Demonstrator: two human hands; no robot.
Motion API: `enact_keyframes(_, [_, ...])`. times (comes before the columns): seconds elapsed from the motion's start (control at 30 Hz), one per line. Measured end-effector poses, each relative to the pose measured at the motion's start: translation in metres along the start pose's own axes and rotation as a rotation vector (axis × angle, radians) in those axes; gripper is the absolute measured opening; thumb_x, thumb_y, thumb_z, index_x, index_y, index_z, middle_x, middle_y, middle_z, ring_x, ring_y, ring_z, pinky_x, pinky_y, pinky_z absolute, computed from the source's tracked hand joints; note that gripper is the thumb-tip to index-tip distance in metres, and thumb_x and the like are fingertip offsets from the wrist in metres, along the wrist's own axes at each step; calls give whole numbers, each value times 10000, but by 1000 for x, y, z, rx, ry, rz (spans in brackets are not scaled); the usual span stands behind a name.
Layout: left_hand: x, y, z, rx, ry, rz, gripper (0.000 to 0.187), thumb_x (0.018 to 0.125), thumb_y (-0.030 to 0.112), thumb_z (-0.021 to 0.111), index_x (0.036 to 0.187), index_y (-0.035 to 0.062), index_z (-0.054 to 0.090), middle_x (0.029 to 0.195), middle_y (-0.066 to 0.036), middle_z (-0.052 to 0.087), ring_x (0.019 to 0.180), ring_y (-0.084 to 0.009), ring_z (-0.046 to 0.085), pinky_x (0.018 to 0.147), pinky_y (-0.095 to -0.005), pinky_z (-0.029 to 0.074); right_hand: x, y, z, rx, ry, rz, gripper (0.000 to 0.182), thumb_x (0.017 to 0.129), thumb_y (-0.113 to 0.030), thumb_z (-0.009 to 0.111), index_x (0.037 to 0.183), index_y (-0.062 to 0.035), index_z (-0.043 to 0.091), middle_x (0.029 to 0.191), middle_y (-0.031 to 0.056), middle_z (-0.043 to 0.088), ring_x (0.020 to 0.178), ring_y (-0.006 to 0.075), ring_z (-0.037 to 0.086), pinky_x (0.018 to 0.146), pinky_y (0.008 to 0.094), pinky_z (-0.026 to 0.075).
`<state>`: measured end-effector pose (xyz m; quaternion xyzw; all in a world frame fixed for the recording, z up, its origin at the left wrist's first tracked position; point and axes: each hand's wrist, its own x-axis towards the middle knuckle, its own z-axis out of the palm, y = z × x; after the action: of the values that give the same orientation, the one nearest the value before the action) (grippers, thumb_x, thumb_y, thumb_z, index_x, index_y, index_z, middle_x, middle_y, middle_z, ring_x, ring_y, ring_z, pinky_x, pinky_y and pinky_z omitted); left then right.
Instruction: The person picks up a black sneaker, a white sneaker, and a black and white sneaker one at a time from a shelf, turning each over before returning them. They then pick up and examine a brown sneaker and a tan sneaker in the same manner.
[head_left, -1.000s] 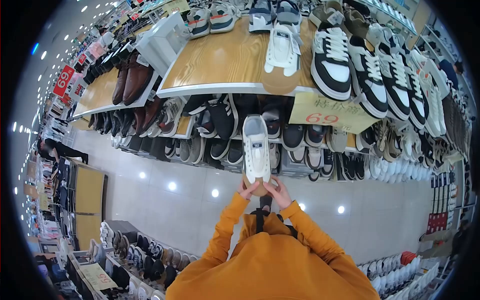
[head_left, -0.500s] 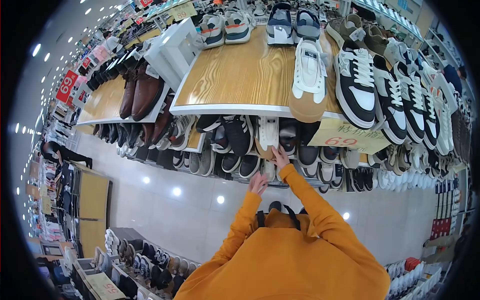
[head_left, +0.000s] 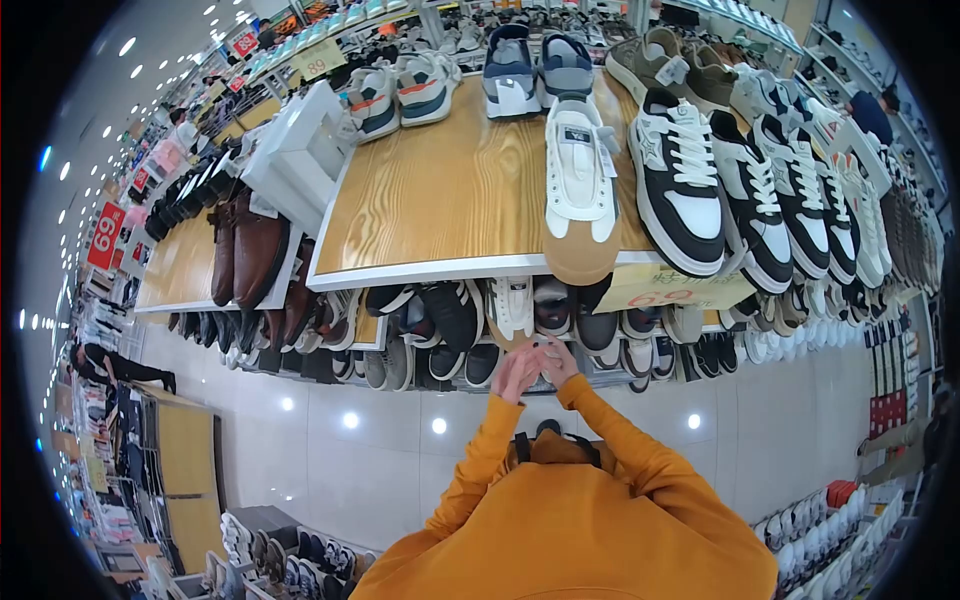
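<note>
My left hand (head_left: 516, 373) and my right hand (head_left: 556, 361) are close together in front of the lower shelf, fingertips almost meeting. The left fingers stretch upward, and the right fingers are bent loosely toward them. Just beyond, a white sneaker with a tan toe (head_left: 513, 306) sits on the lower shelf, its toe partly behind my fingers. A black sneaker (head_left: 449, 317) is to its left. On the wooden display top (head_left: 430, 190) above lies a similar white sneaker with a tan toe (head_left: 581, 190), jutting past the front edge.
Black-and-white sneakers (head_left: 680, 190) line the right of the display top, above a yellow price sign (head_left: 670, 290). Brown leather shoes (head_left: 258, 255) stand on a neighbouring table at left. Tiled floor (head_left: 330, 450) lies below, with more shoe racks (head_left: 290, 545) behind me.
My right hand has drawn back from the lower white sneaker's toe and come beside my left hand. The view has shifted, so the display sits lower and further left.
</note>
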<state>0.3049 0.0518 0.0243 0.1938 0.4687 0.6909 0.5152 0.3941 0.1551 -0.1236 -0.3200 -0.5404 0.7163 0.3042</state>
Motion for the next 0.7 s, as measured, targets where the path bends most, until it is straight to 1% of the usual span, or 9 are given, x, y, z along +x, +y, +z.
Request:
enact_keyframes(0.1, [17, 45, 35, -69, -176, 26, 541, 919, 418, 361, 1282, 18, 330, 1272, -155, 432, 1168, -250, 431, 984, -359, 343, -29, -67, -6, -117, 66, -138, 369, 845, -111, 563, 1187, -17, 462, 1051, 83, 562, 910, 125, 565, 738, 248, 467])
enact_keyframes(0.13, [25, 59, 47, -103, -231, 28, 542, 925, 421, 335, 1282, 13, 328, 1275, -160, 428, 1177, -259, 423, 992, -368, 337, -36, -95, -9, -31, 76, -110, 335, 819, -83, 592, 1136, -19, 503, 982, 75, 586, 875, 124, 583, 732, 251, 469])
enact_keyframes(0.23, [48, 98, 71, -146, -357, -2, 556, 927, 443, 295, 1282, 17, 334, 1283, -164, 421, 1197, -275, 406, 1009, -385, 321, -60, -220, 3, -396, 214, -456, 364, 765, -66, 643, 1108, -32, 527, 1021, 107, 577, 831, 162, 607, 724, 273, 481])
enact_keyframes(0.33, [66, 108, 77, -70, -403, -25, 546, 926, 440, 296, 1284, 31, 340, 1285, -146, 424, 1200, -269, 404, 1004, -388, 331, -59, -288, 6, -767, 367, -1006, 434, 706, -68, 690, 1112, -49, 540, 1107, 121, 557, 791, 200, 614, 697, 280, 493])
enact_keyframes(0.43, [56, 117, 93, -64, -334, -21, 530, 929, 432, 293, 1282, 41, 346, 1279, -130, 434, 1200, -259, 405, 996, -389, 343, -48, -324, 12, -913, 300, -1056, 488, 682, -91, 702, 1142, -80, 540, 1200, 90, 521, 795, 206, 608, 666, 271, 502])
enact_keyframes(0.5, [56, 110, 84, -62, -314, -29, 516, 934, 416, 291, 1288, 43, 337, 1289, -121, 421, 1199, -258, 404, 999, -391, 343, -33, -326, 10, -1018, 272, -1085, 503, 672, -99, 682, 1156, -115, 544, 1205, 33, 526, 747, 186, 607, 623, 255, 499])
enact_keyframes(0.57, [53, 109, 79, -64, -273, -44, 514, 935, 412, 290, 1291, 44, 331, 1298, -126, 408, 1195, -258, 407, 1009, -395, 333, -24, -329, 9, -1101, 279, -1122, 484, 677, -88, 660, 1148, -126, 553, 1185, 17, 540, 726, 185, 610, 605, 259, 497])
enact_keyframes(0.6, [48, 114, 79, -52, -354, 32, 518, 934, 415, 295, 1294, 44, 321, 1295, -131, 404, 1192, -261, 407, 1018, -400, 323, -22, -335, 8, -1120, 272, -1141, 462, 681, -67, 638, 1133, -120, 563, 1159, 11, 557, 699, 180, 611, 579, 255, 489])
enact_keyframes(0.7, [42, 120, 77, -93, -342, 20, 513, 939, 399, 289, 1299, 35, 304, 1290, -142, 403, 1194, -270, 402, 1023, -404, 316, -21, -341, 2, -1175, 211, -1235, 444, 692, -54, 621, 1129, -102, 563, 1139, 23, 567, 706, 183, 609, 574, 241, 486])
